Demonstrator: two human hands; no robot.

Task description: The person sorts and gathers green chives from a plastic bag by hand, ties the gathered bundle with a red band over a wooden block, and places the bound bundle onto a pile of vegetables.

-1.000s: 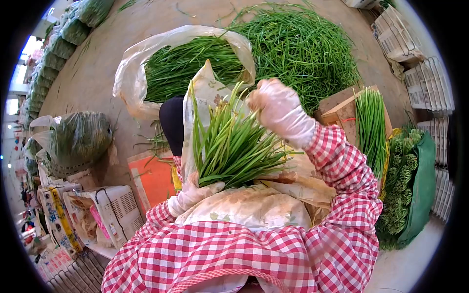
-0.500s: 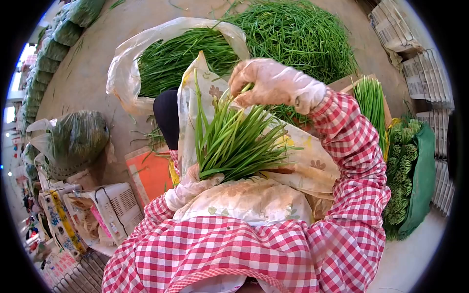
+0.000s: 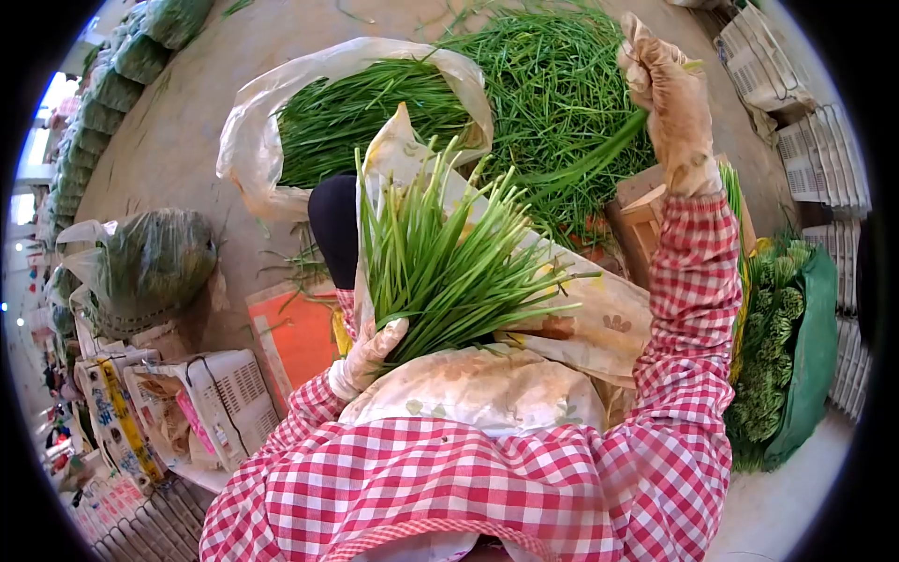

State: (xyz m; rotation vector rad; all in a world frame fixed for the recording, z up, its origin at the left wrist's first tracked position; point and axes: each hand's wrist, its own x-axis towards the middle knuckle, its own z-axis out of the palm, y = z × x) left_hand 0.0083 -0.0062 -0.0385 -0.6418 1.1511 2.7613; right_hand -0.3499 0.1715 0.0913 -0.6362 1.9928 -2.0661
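Observation:
A thick bunch of green chives fans out over my lap, its pale cut ends pointing up and away. My left hand, in a thin stained glove, is wrapped round the bunch at its lower left side. Raised at the upper right, my gloved right hand is closed on a few chives, whose blades trail down and left over the large loose pile of greens. Beneath the bunch lies a stained, flower-printed apron.
A clear plastic bag full of chives lies ahead to the left. On the right are a cardboard box, upright bundles beside a green cloth, and white crates. Further crates and a filled bag stand left.
My right hand has moved up and right, away from the bunch, with a few chives trailing from it. My left hand still holds the bunch, whose cut ends now show more.

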